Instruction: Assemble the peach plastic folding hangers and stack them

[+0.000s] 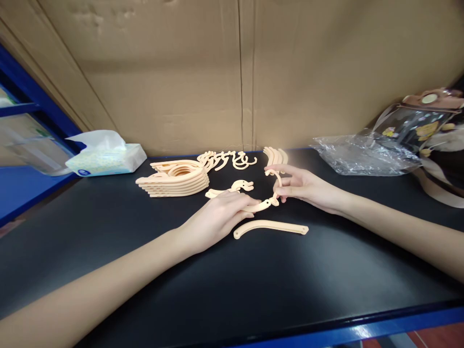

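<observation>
My left hand (221, 215) is closed round a peach plastic hanger arm (259, 207), whose holed end sticks out to the right of the fingers. Pinched in my right hand (295, 186) is a curved hanger hook (279, 181) of the same colour. The hook's lower end meets the holed end of the arm; whether they are joined I cannot tell. A loose hanger arm (270, 226) lies on the black table just in front of the hands. Beyond my left hand sits another hanger piece (242, 185) with a rounded, holed head, partly hidden by the fingers.
A stack of hanger arms (174, 183) lies to the left, with several hooks (226, 158) behind it. More curved pieces (275, 155) lie at the back. A tissue pack (108, 157) stands at left; a clear plastic bag (366, 154) and a transparent bottle (413, 125) are at right. Cardboard (174, 72) backs the table.
</observation>
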Tool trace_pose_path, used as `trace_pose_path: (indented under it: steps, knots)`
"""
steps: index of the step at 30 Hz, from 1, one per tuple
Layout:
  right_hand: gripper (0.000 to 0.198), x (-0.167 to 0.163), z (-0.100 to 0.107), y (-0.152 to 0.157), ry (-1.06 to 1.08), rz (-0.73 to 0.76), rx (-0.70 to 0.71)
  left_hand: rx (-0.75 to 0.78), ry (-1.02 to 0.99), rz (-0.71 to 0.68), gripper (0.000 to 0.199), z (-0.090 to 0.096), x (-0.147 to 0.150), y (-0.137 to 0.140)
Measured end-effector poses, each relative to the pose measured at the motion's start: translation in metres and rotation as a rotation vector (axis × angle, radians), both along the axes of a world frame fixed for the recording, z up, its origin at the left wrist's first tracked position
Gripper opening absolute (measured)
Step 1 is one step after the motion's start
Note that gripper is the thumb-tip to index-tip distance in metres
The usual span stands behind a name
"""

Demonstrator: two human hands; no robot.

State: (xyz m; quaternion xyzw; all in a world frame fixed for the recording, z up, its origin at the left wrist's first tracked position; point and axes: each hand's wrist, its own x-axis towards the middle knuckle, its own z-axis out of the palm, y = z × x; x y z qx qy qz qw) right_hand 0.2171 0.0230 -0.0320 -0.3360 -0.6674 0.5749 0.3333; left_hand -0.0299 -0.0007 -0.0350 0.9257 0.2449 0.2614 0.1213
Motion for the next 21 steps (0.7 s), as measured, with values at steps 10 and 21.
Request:
trace_pose_path:
  steps: [10,21]
  knots:
    - [0.058,-0.0017,-0.0008,-0.0002,-0.063,-0.064,0.065,0.026,0.023,0.032,0.02,-0.001,-0.0009,-0.0002]
    - [0.057,-0.0009,-0.0012,-0.0002,-0.084,-0.035,0.08,0.037,0.034,0.014,0.019,-0.0001,-0.0005,-0.0004]
